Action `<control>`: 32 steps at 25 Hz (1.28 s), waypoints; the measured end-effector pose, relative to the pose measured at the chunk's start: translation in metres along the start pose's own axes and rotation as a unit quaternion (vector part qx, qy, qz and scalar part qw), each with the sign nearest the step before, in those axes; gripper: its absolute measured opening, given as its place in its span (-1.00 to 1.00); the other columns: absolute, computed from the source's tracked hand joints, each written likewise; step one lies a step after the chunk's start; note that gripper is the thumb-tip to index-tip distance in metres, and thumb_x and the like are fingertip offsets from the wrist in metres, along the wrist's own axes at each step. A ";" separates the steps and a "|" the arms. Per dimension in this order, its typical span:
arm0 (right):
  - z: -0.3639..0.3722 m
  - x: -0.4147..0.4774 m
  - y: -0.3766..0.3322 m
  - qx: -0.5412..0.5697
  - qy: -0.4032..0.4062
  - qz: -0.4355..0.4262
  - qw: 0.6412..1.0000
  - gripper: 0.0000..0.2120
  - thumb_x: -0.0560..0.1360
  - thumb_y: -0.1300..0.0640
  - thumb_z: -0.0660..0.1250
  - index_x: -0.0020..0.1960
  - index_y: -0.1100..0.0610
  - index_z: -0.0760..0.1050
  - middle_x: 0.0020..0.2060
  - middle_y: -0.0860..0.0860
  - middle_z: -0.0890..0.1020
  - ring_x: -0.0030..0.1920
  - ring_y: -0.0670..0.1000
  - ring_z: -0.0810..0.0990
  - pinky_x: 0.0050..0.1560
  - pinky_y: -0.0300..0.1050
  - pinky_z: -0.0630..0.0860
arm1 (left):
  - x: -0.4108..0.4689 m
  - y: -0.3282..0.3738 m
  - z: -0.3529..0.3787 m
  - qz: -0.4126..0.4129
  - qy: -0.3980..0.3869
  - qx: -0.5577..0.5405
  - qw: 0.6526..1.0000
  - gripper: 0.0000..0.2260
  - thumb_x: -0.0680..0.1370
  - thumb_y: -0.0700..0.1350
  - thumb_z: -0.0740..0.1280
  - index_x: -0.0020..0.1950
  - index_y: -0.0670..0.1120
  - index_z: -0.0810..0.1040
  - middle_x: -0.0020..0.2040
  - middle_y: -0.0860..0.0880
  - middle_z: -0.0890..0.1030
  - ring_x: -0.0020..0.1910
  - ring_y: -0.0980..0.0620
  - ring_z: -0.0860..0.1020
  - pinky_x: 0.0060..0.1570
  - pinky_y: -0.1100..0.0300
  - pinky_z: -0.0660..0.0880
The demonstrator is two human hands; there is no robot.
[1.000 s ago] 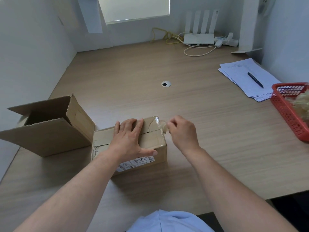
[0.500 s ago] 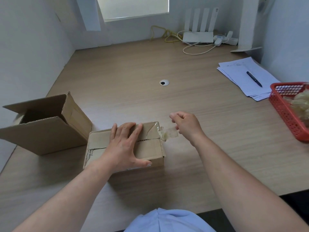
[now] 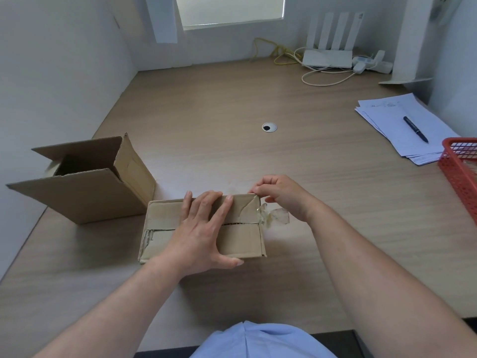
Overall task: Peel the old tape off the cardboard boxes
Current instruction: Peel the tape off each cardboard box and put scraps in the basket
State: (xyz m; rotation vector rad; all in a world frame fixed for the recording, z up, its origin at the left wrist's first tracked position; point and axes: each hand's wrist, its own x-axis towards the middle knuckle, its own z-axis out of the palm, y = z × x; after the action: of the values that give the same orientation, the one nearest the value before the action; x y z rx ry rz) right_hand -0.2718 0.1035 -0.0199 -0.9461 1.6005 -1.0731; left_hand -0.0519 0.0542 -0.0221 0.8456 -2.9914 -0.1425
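Now, at the left of the desk an open box stands with its flaps up, just beside the small closed box being worked on near the front edge. The left hand lies flat on that box's lid, fingers straight and spread, thumb over the near side, pressing it down. At the lid's right edge a crumpled curl of old tape hangs loose, one end stuck by the seam. The right hand has its fingers curled, thumb and forefinger pinched together at the far right corner, seemingly on a tape edge there, though the film is too clear to be sure. The tape looks thin, limp and sticky, likely to tear or cling to itself, so a grip close to the stuck line and a low, slow pull should suit. The cardboard looks light and would probably slide unless held down. A red basket sits at the far right.
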 end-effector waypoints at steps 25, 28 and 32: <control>-0.005 0.001 -0.006 0.044 0.056 -0.045 0.996 -0.82 0.47 0.43 0.30 -0.03 0.22 0.55 -0.20 0.02 0.60 -0.22 -0.13 0.56 -0.10 -0.39 0.50 | 0.010 -0.007 0.003 -0.018 -0.010 0.013 1.000 0.12 0.17 0.55 0.13 0.58 -0.02 -0.03 0.50 -0.09 0.07 0.51 -0.02 -0.11 0.44 -0.06 -0.40; -0.005 -0.004 -0.009 0.039 0.083 -0.077 0.993 -0.84 0.48 0.42 0.30 0.01 0.25 0.55 -0.17 -0.03 0.60 -0.21 -0.17 0.56 -0.15 -0.47 0.45 | 0.018 -0.011 0.006 -0.033 -0.006 0.002 0.999 0.14 0.14 0.57 0.11 0.58 0.01 -0.04 0.49 -0.07 0.06 0.51 0.00 -0.11 0.41 0.01 -0.46; -0.005 -0.012 -0.009 0.024 0.104 -0.093 0.990 -0.81 0.50 0.43 0.26 -0.01 0.22 0.55 -0.14 -0.03 0.60 -0.17 -0.22 0.55 -0.16 -0.48 0.43 | 0.028 -0.021 0.007 -0.058 -0.019 -0.039 0.997 0.15 0.11 0.58 0.08 0.58 0.04 -0.04 0.48 -0.02 0.07 0.49 0.05 -0.10 0.40 0.03 -0.48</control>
State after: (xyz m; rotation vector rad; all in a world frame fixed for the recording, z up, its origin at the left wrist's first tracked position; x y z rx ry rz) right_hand -0.2730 0.1130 -0.0076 -0.9917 1.6689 -1.3710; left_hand -0.0654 0.0221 -0.0309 1.0197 -2.9488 -0.2780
